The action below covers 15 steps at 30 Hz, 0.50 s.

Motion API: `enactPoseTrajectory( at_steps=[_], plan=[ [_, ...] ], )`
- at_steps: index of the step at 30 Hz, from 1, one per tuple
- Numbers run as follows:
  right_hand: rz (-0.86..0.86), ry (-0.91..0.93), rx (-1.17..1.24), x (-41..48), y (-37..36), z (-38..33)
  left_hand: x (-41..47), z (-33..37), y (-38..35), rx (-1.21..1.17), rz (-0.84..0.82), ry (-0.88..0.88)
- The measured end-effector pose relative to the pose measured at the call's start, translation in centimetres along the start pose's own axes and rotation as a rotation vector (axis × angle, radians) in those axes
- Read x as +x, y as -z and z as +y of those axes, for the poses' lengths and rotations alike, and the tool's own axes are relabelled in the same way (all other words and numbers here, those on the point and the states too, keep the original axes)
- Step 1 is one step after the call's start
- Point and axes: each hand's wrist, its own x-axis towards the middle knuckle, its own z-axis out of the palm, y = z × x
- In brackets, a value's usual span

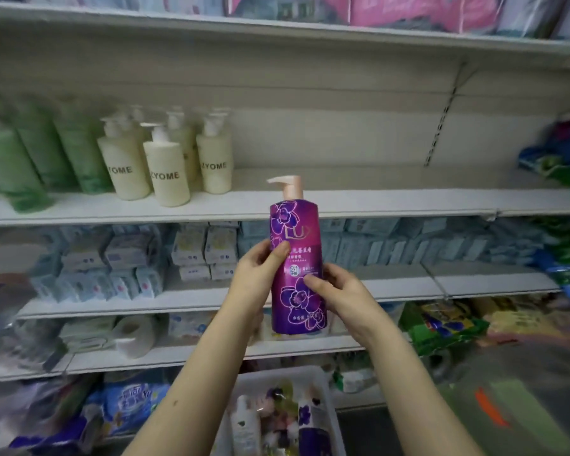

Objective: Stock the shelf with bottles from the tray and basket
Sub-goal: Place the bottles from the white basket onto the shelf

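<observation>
Both hands on one purple LUX pump bottle (pixel 296 268), held upright in the air in front of the shelving. Left hand (pixel 255 281) grips its left side, right hand (pixel 341 292) grips its right side and sits a bit lower. Fingers (pixel 277 256) of each hand are curled round the body, thumbs pressed on the front label, the rest hidden behind the bottle. The pink pump head sits above the fingers with its spout pointing left, level with the front edge of the white shelf (pixel 392 200). Bottle base hangs below the fingers and I can't tell that it touches anything. Up and left of the fingers, cream ZYOME pump bottles (pixel 167 174) stand in a cluster on that shelf, with green bottles (pixel 46 153) further left, blurred. Straight below the fingers, between the forearms, is a white tray (pixel 277 373) with more bottles in it: a white bottle (pixel 244 422) on the left, a purple bottle (pixel 313 434) on the right, small items between them too blurred to identify. Behind the hands, lower boards carry boxed and bagged goods.
</observation>
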Motion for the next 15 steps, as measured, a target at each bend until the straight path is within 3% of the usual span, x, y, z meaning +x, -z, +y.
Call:
enactPoseTrajectory(
  at_steps=[15],
  plan=[
    [-0.091, 0.121, 0.16, 4.8, 0.1, -3.8, 2.0, 4.1, 2.5, 0.119, 0.215, -0.17]
  ],
)
